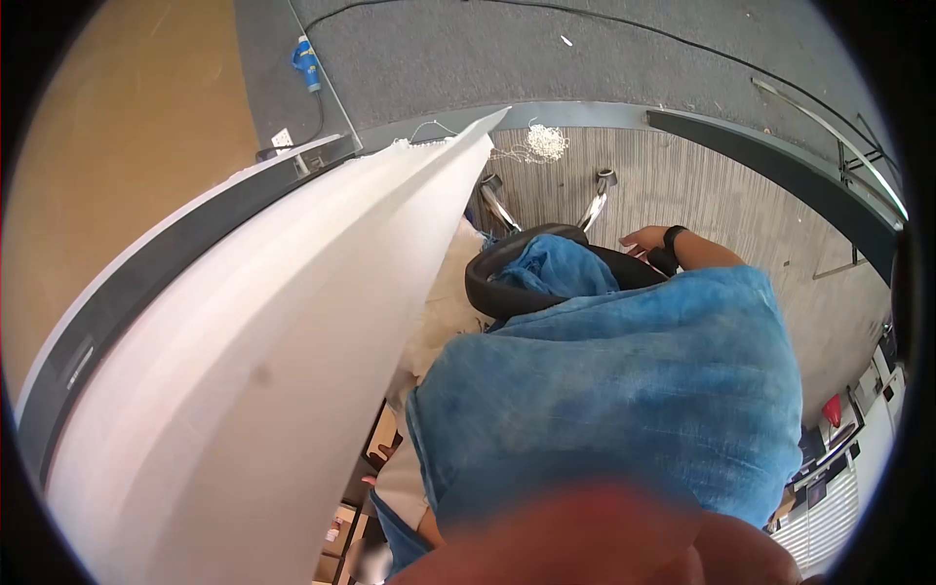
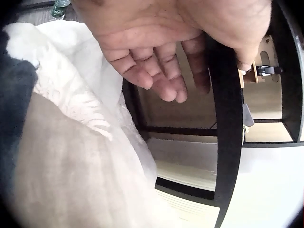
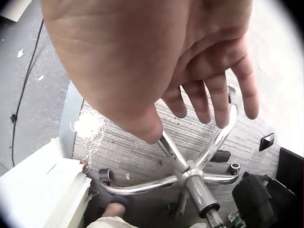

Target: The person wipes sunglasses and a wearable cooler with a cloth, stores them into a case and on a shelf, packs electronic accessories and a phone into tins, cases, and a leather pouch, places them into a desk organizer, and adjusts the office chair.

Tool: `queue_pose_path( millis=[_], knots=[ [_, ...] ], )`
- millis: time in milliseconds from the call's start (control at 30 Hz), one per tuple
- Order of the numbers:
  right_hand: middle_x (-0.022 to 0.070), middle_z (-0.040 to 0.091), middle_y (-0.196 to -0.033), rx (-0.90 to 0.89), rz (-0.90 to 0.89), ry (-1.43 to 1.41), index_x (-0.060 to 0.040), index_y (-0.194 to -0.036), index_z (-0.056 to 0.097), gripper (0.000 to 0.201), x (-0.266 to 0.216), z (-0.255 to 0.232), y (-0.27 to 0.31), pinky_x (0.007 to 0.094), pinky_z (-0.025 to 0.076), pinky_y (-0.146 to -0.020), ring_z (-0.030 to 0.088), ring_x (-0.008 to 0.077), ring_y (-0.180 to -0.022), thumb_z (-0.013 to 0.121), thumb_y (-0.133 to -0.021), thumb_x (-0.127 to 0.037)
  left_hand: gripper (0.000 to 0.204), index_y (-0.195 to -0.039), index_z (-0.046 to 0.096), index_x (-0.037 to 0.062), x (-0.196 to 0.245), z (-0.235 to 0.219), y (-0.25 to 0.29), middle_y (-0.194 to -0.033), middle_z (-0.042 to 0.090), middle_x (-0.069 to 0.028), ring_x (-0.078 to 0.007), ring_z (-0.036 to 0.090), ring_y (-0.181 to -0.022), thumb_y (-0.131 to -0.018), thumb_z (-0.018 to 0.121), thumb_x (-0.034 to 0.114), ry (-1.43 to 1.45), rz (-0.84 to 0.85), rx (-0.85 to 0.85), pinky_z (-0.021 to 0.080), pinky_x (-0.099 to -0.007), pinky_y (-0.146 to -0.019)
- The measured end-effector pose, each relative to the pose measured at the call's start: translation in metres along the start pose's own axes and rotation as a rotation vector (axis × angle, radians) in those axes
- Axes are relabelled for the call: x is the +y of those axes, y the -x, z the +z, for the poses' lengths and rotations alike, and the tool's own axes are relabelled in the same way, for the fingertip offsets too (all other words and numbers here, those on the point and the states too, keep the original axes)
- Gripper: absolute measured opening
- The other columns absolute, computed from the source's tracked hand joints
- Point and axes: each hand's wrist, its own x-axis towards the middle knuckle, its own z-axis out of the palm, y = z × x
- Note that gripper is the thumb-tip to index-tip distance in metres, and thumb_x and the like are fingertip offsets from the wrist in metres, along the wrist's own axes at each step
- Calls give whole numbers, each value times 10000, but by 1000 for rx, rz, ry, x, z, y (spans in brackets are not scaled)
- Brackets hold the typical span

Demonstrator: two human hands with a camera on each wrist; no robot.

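Note:
My left hand [image 2: 156,52] hangs with loosely bent fingers beside a black-framed shelf [image 2: 228,118] in the left wrist view. Its thumb tip lies right at a small tan piece [image 2: 241,75] on the shelf's far side, overlapping it in this view. White cloth [image 2: 71,80] drapes just left of these fingers. In the right wrist view my right hand [image 3: 190,61] holds nothing, its fingers relaxed above the chrome chair base [image 3: 190,175]. The head view shows the right hand [image 1: 643,240] just beyond the black chair armrest [image 1: 483,288].
A long white cloth [image 1: 263,322] spreads over the left side in the head view, beside a grey-edged table [image 1: 146,263]. A tangle of white string [image 1: 546,143] lies on the floor. A black cable [image 1: 624,21] and a blue plug connector [image 1: 306,63] lie farther off.

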Motion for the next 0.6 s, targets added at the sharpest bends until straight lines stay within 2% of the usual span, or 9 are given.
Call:
queue_pose_path(
  millis=[33, 233, 300, 433, 467, 500, 533, 567, 600],
  knots=[
    [100, 618, -1153, -35, -10, -30, -120, -1333, 518, 484, 1, -3, -15, 453, 528, -758, 601, 222, -895, 609, -949, -400, 841, -1274, 585, 135, -2, 0, -2, -1084, 634, -13, -169, 531, -797, -739, 615, 784, 4, -9, 1, 444, -314, -697],
    [32, 652, -1195, -19, -367, 116, -125, -1305, 546, 493, -79, 9, 27, 477, 523, -832, 607, 166, -1107, 596, -940, -453, 866, -1282, 576, 125, -2, -14, 2, -1098, 626, -17, -175, 531, -816, -732, 614, 792, 29, -30, 16, 448, -319, -704],
    [26, 654, -1216, -22, -466, 191, -125, -1331, 546, 502, -125, 44, 108, 444, 515, -871, 601, 159, -1139, 604, -939, -434, 874, -1284, 573, 121, 0, -25, 4, -1103, 624, -19, -177, 532, -822, -729, 614, 795, 55, -17, 14, 449, -321, -706],
    [54, 672, -1184, -271, -774, 429, -73, -1265, 611, 446, -195, 126, 235, 368, 503, -914, 604, 166, -1145, 642, -923, -358, 890, -1289, 567, 114, -6, -46, 11, -1112, 619, -22, -180, 532, -834, -724, 613, 800, 166, 56, -8, 451, -325, -710],
    [71, 679, -1168, -367, -843, 543, -50, -1240, 630, 422, -204, 148, 264, 341, 502, -918, 614, 171, -1129, 657, -916, -321, 890, -1289, 567, 114, -8, -15, 26, -1112, 619, -22, -180, 532, -834, -724, 613, 800, 209, 95, -11, 451, -325, -710],
    [71, 679, -1168, -381, -864, 607, -50, -1240, 630, 422, -211, 169, 290, 341, 502, -918, 614, 171, -1129, 657, -916, -321, 939, -1297, 542, 78, -8, 47, 51, -1155, 599, -39, -187, 529, -899, -715, 611, 812, 97, 175, -4, 452, -332, -751],
    [90, 688, -1140, -522, -908, 660, -34, -1201, 648, 388, -218, 193, 316, 330, 505, -911, 625, 179, -1113, 670, -909, -288, 989, -1305, 518, 42, -2, 76, 65, -1197, 578, -57, -194, 525, -963, -705, 608, 823, -13, 250, 18, 454, -339, -791],
    [109, 697, -1113, -672, -941, 730, -19, -1162, 667, 353, -224, 219, 337, 320, 508, -904, 636, 188, -1097, 683, -901, -256, 1037, -1324, 471, -7, 4, 37, 47, -1271, 531, -90, -193, 507, -1084, -709, 615, 815, -15, 110, 6, 436, -334, -883],
    [125, 691, -1127, -786, -931, 818, 0, -1167, 659, 348, -229, 237, 356, 308, 517, -895, 642, 189, -1087, 680, -906, -229, 953, -1342, 464, -10, 2, 30, 45, -1233, 561, -88, -188, 522, -1090, -790, 594, 755, 50, 76, -192, 410, -315, -936]
  ],
)
